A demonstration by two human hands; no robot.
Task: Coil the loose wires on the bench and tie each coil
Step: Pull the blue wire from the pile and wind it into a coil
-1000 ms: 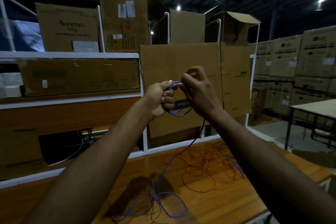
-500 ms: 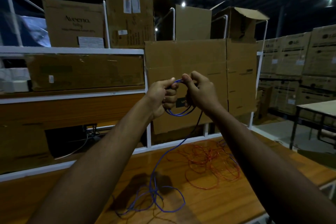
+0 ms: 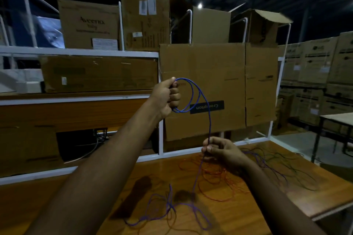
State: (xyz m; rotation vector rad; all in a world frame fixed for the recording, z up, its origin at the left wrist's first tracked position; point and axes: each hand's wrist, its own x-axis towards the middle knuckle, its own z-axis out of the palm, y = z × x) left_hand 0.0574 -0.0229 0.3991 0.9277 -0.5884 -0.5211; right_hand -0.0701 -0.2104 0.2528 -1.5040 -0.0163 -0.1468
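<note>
My left hand (image 3: pixel 167 97) is raised in front of the cardboard and grips a small coil of blue wire (image 3: pixel 193 93), two or three loops hanging from its fist. From the coil the blue wire runs down to my right hand (image 3: pixel 219 149), which pinches it low above the bench. Below that hand the wire falls to a loose blue tangle (image 3: pixel 172 210) on the wooden bench (image 3: pixel 267 206). A heap of loose orange wire (image 3: pixel 215 179) lies under and beside my right hand. Dark thin wires (image 3: pixel 282 166) spread to the right.
A white metal rack (image 3: pixel 80 51) with cardboard boxes stands behind the bench. A large flat carton (image 3: pixel 238 82) leans against it. Stacked boxes (image 3: pixel 324 74) and another table (image 3: pixel 340 118) are at the right. The bench's front right edge is near my right forearm.
My right hand left the coil and dropped down along the blue wire to just above the bench. My left hand stayed up, and the loops it holds now hang wider.
</note>
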